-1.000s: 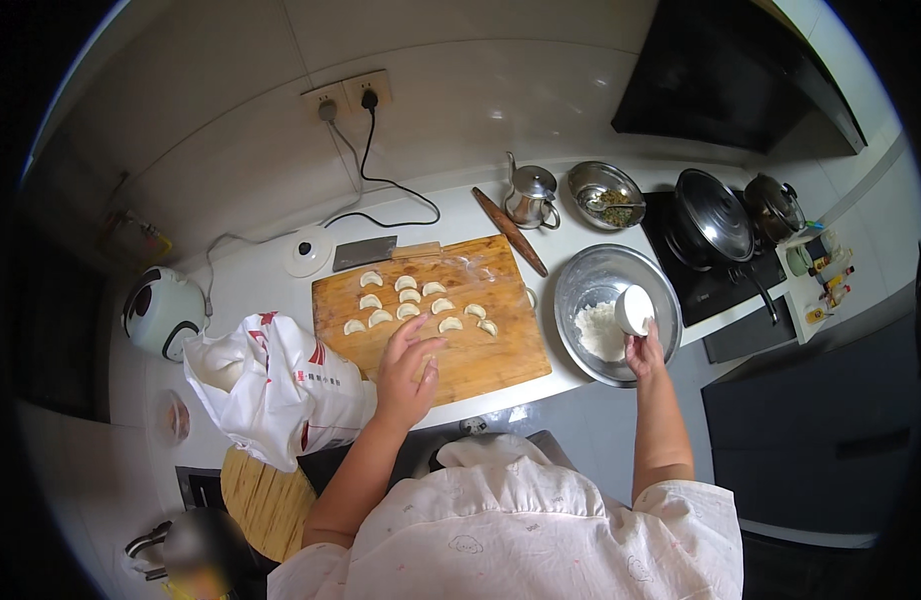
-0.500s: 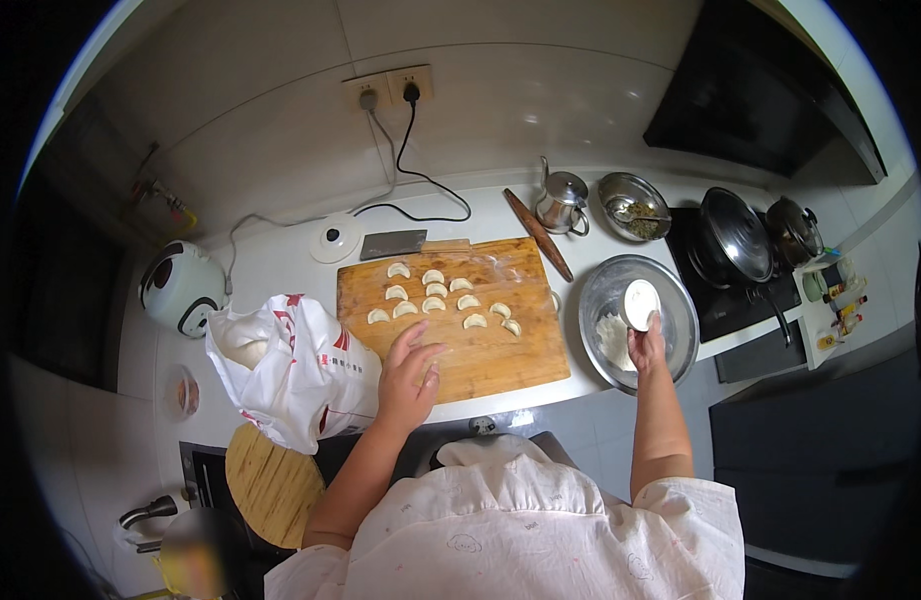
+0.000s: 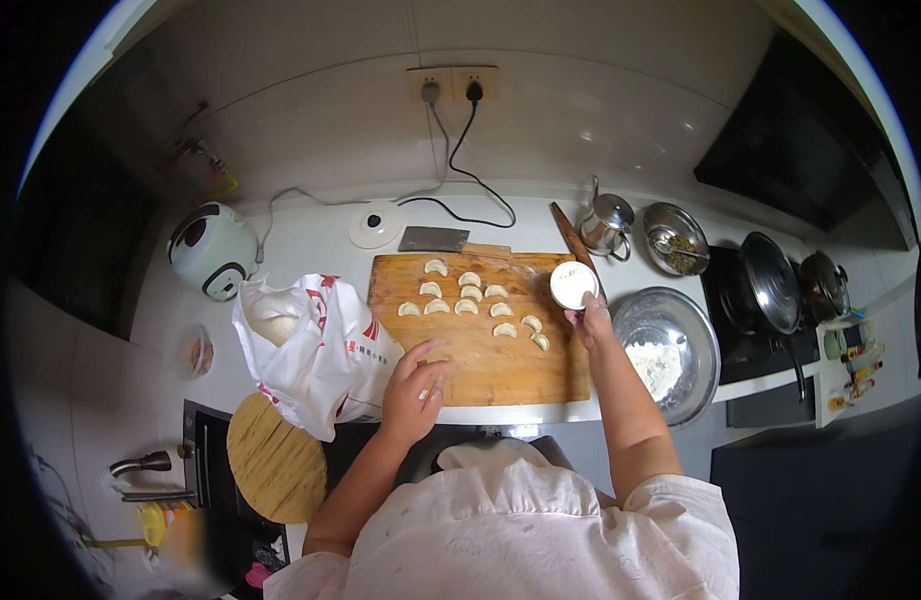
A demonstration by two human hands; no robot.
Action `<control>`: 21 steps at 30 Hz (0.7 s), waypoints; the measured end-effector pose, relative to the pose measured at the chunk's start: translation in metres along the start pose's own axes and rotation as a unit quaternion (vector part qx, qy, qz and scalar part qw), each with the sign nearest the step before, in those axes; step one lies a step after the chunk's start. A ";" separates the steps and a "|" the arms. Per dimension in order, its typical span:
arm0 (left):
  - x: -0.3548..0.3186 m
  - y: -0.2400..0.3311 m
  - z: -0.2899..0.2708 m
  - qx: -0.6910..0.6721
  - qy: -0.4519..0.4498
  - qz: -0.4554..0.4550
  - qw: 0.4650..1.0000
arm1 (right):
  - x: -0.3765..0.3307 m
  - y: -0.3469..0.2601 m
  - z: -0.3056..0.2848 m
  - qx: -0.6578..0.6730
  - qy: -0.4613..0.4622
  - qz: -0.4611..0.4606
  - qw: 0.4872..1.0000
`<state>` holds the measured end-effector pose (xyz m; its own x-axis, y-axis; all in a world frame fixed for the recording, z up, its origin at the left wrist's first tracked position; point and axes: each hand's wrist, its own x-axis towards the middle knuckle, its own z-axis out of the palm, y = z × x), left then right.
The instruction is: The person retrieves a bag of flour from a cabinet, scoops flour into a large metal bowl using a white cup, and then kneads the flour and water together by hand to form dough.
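My right hand [image 3: 593,322] grips a small white cup [image 3: 574,287] with white powder in it, held above the right edge of a wooden cutting board [image 3: 506,385]. Several crescent-shaped dumplings [image 3: 467,307] lie on the board. To the right stands a wide metal basin [image 3: 703,335], a heap of white flour [image 3: 653,368] at its bottom. My left hand [image 3: 417,392] hovers at the board's lower left with its fingers apart and nothing in them. Beside it is an open white bag [image 3: 366,355] with red print, white powder showing in its mouth.
A cleaver [image 3: 436,239] and a dark rolling pin [image 3: 569,232] lie behind the board. Farther right are a metal kettle [image 3: 609,220], a metal bowl [image 3: 666,225] of chopped filling and a lidded pan [image 3: 771,282]. A rice cooker [image 3: 213,252] stands left; a round wooden board [image 3: 274,460] is below the bag.
My right hand has carried the cup left, from over the basin to the board's right edge. The view has shifted, so the counter things appear farther right. My left hand stays near the bag.
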<state>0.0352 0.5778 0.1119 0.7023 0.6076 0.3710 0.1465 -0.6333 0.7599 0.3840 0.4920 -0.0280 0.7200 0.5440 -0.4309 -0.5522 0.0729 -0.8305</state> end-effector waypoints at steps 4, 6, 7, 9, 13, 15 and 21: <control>-0.014 -0.005 -0.003 0.021 0.008 -0.026 0.999 | 0.028 0.015 0.024 -0.061 0.019 0.026 0.998; -0.019 -0.005 -0.008 0.032 0.006 -0.029 0.999 | 0.035 0.018 0.035 -0.086 0.014 0.040 0.995; -0.021 -0.005 -0.009 0.036 0.005 -0.030 0.999 | 0.037 0.019 0.038 -0.099 0.029 0.046 0.994; -0.024 -0.004 -0.012 0.038 0.005 -0.030 0.999 | 0.051 0.030 0.032 -0.121 0.028 0.037 0.992; -0.033 -0.006 -0.015 0.044 0.013 -0.045 0.998 | 0.060 0.029 0.020 -0.152 0.052 0.060 0.985; -0.037 -0.006 -0.018 0.044 0.022 -0.042 0.998 | 0.057 0.026 0.013 -0.288 0.118 -0.029 0.950; -0.043 -0.003 -0.024 0.033 0.030 -0.041 0.998 | -0.002 0.004 0.027 -0.631 0.042 -0.170 0.755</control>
<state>-0.0120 0.5650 0.1068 0.6431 0.6852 0.3419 0.2483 -0.6089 0.7534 0.3692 0.5142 -0.0212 0.7837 0.6140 -0.0936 0.4735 -0.6882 -0.5498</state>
